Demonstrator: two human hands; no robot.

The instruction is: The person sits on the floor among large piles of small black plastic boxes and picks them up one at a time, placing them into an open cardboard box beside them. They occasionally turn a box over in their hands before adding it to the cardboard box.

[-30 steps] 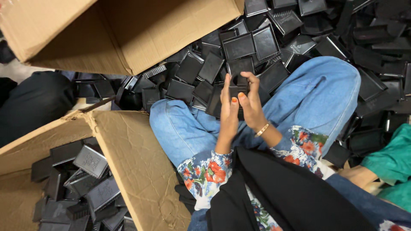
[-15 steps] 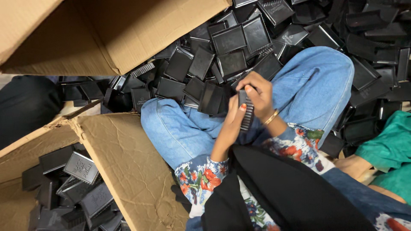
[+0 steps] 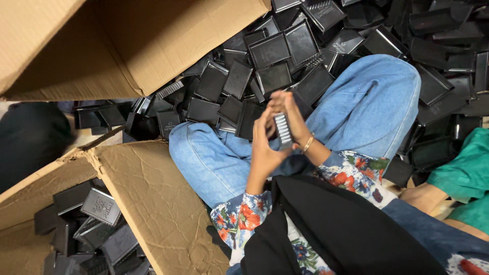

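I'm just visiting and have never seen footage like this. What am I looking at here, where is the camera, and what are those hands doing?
There is no machine: a person works with bare hands, and the camera sits on their head, looking down at their lap. You see their jeans and flowered sleeves. The left hand and the right hand are pressed together around one small black piece with a ribbed edge, held upright between the palms. Around the legs lies a heap of black flat trays of like kind. An open cardboard box stands at the top left, and another box at the lower left holds more black pieces. At the right edge, a green garment belongs to someone else nearby.
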